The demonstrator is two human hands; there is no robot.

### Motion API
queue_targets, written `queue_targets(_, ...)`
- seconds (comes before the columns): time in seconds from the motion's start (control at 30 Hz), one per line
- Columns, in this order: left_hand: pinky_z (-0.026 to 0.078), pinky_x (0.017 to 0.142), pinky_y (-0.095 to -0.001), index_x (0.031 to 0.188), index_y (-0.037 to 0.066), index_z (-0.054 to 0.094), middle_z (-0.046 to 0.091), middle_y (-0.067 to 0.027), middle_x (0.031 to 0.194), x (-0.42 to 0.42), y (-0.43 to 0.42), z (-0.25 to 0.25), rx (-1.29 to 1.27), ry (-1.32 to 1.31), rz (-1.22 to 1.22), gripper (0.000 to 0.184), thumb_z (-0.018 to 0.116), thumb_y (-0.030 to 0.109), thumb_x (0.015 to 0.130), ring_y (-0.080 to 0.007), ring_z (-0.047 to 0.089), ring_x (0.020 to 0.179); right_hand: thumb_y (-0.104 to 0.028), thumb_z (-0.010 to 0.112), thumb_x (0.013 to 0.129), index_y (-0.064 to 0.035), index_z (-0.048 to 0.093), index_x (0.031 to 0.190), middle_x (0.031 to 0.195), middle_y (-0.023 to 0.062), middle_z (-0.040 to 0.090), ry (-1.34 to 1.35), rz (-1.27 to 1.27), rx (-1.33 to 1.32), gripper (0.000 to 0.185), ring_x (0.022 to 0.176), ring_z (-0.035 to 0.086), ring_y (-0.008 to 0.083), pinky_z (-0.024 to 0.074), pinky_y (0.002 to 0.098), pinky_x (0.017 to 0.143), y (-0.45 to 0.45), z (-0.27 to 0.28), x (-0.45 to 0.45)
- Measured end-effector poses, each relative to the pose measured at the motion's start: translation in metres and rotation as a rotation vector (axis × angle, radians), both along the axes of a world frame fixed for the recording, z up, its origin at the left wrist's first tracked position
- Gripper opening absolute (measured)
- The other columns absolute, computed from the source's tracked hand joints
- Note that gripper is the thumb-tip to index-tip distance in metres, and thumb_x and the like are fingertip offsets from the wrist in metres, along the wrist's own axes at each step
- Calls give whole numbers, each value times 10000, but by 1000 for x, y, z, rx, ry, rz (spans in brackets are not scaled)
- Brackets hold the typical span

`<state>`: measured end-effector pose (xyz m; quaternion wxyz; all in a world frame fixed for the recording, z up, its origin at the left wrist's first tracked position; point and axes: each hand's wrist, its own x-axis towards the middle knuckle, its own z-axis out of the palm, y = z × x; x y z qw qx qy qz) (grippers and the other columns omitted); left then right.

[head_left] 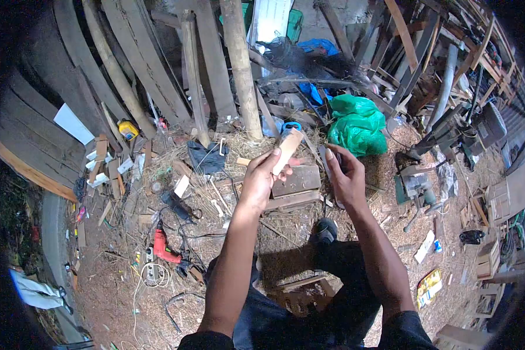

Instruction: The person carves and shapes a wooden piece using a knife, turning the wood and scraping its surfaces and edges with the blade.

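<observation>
Left fingers [269, 158] grasp a wooden block [288, 149] slanting lengthwise forward-right; right fingers [334, 165] pinch a grey strip [324, 157].

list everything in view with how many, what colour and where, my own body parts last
small wood piece: 1, light brown, in the left grip
thin flat piece: 1, greyish, in the right grip
wooden block: at least 1, brown, ahead of the shoe
bag: 1, green, beyond the right grip
drill: 1, red and black, left ground
container: 1, yellow, far left
packet: 1, mostly yellow, right ground
round post: 1, light brown, upright ahead
planks: many, grey-brown, upper left
other clutter: uncountable, mixed, all around
shoe: 1, dark, bottom centre
sleeves: 2, dark, bottom edge
grips: 2, bare, centre
</observation>
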<state>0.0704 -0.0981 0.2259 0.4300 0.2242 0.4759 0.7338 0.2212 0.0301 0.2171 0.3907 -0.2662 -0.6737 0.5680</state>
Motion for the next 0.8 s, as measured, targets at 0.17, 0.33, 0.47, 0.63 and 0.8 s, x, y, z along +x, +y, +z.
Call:
queue_targets(0.17, 366, 535, -201, 1022, -22, 648, 679, -76, 817, 5, -3, 7, -104, 246, -106, 321, 526, 271, 974, -53, 476, 579, -213, 643, 919, 17, 651, 1087, 945, 33, 664, -33, 73, -63, 285, 875, 574, 89, 455, 249, 816, 1, 9, 1)
queue_targets(0.33, 294, 463, -180, 1008, 29, 632, 618, -8, 713, 0, 6, 2, -147, 393, -89, 229, 559, 240, 960, -24, 397, 512, -226, 669, 901, 2, 671, 1012, 924, 25, 671, -45, 99, -113, 253, 821, 571, 70, 458, 243, 734, 1, 15, -3)
queue_targets(0.47, 290, 448, -160, 1089, 72, 565, 604, 2, 779, -1, 13, 5, -40, 302, 80, 195, 592, 199, 943, -9, 411, 521, -221, 693, 886, -17, 654, 955, 840, -13, 633, -32, 91, -188, 219, 751, 532, 52, 429, 234, 667, 2, 21, -5)
queue_targets(0.63, 291, 456, -170, 1015, 73, 567, 521, 31, 740, -2, 24, -2, 100, 40, 209, 177, 599, 233, 947, -18, 415, 555, -209, 688, 893, -48, 620, 903, 726, -71, 535, 67, 119, -53, 175, 612, 414, 18, 313, 214, 512, 3, 4, -15)
queue_targets(0.8, 372, 532, -203, 877, 94, 573, 530, 32, 700, 9, 32, -8, 98, 16, 276, 247, 562, 326, 963, -50, 472, 601, -218, 694, 888, -62, 609, 894, 684, -75, 519, 28, 171, -179, 178, 533, 396, 13, 283, 208, 457, -13, 12, -16)
